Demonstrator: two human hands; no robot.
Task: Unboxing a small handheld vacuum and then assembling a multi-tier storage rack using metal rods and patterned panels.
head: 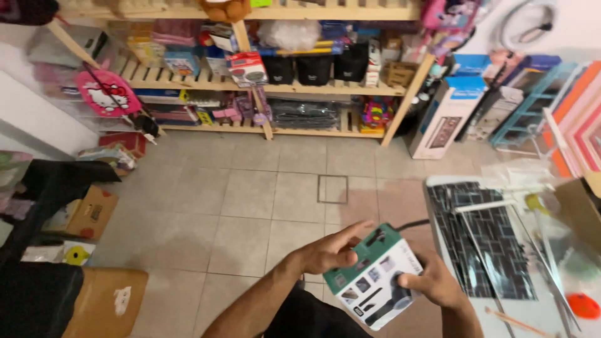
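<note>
Pale grey square tiles covered the floor (206,194), with a small square hatch (332,189) set into it near the middle. Along the far side stood a slatted wooden shelf unit (275,87) on slanted legs, crowded with boxes, black bags and bright toys — a pink cat-face bag (107,94) hung at its left end, and flat boxes (444,119) leaned against the white wall (576,31) to its right. A cardboard box (87,213) sat at the left edge, and a white desk (532,313) filled the lower right, in even light.
</note>
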